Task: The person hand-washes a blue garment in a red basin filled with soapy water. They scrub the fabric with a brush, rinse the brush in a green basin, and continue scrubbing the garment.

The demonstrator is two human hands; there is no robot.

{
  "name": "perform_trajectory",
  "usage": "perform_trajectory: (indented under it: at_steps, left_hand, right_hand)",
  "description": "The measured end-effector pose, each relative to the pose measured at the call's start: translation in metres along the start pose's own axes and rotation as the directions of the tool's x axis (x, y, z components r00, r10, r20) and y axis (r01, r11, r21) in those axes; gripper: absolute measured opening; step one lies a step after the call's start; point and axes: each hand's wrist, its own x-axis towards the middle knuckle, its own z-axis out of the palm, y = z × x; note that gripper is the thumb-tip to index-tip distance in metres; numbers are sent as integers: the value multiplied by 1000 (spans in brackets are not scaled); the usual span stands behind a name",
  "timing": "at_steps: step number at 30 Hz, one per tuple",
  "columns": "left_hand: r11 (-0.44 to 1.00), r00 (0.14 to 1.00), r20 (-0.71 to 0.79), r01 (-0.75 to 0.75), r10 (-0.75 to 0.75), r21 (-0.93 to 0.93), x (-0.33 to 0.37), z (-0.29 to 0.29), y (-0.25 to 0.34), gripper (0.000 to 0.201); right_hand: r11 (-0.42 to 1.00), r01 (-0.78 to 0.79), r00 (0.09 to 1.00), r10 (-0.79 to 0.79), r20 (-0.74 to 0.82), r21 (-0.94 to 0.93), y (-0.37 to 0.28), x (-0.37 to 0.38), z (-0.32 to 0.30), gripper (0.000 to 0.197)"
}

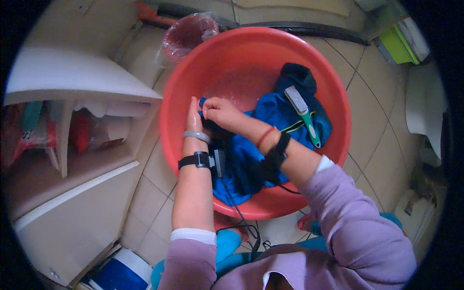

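A blue garment (244, 152) with dark parts and a yellow-green trim lies bunched in a large red basin (340, 121). Over the basin's left half, my right hand (223, 115) is closed on a dark blue part of the cloth, fingers curled. My left hand (194, 115) is upright beside it, seen edge-on, with the same cloth against its palm; its fingers look fairly straight and its grip is partly hidden. On the garment's right side rests a scrubbing brush (303, 112) with pale bristles facing up and a green and white handle.
Left of the basin stands a white cabinet (79, 87) with items on its open shelf. Behind is a small red bucket (191, 35) in clear plastic. A green container (397, 44) sits at the far right. A black cable (234, 203) hangs from my left wrist device.
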Motion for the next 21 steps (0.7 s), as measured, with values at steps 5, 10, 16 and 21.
perform_trajectory:
  at_steps: [5, 10, 16, 21]
  left_hand:
    - [898, 801, -467, -188, 375, 398, -11, 63, -50, 27]
    - [963, 785, -566, -139, 250, 232, 11, 58, -81, 41]
    - [975, 951, -264, -193, 158, -113, 2, 35, -90, 34]
    - [925, 793, -489, -246, 364, 289, 10, 69, -87, 30]
  right_hand:
    - [927, 94, 996, -91, 25, -362, -47, -13, -23, 38]
    - [760, -109, 983, -15, -185, -640, -66, -20, -44, 33]
    - [785, 48, 997, -78, -22, -618, -52, -33, -46, 32]
    - [729, -69, 987, -48, -151, -681, -20, -9, -89, 36]
